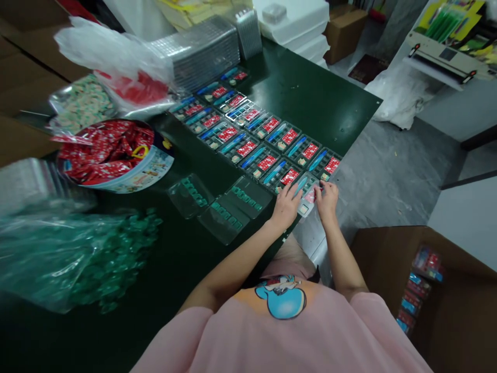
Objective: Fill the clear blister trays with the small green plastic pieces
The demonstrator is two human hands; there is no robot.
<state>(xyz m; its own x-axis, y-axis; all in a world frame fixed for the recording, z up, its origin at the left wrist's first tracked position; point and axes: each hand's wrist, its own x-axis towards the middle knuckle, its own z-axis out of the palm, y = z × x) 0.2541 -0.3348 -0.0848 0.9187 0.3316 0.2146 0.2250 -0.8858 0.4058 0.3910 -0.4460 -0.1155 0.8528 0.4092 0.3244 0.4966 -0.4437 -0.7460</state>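
Both hands are at a clear plastic blister tray (pixel 306 208) at the table's front edge, with a blue item and a small red packet inside. My left hand (pixel 286 208) grips its left side, and my right hand (pixel 326 201) has its fingers closed on the right side. Directly beyond stand rows of similar trays (pixel 267 163), each with a blue pen-like item, a red patterned packet and a small pale piece. Left of my left hand lie open clear clamshells (pixel 229 212) with green pieces in their compartments.
At left are a round tin (pixel 143 173) of red packets and a plastic bag (pixel 77 259) of green pieces. Stacked clear trays (pixel 205 54) stand at the back. A cardboard box (pixel 388 254) holding packed sets sits low at right, beyond the dark green table's (pixel 310 93) edge.
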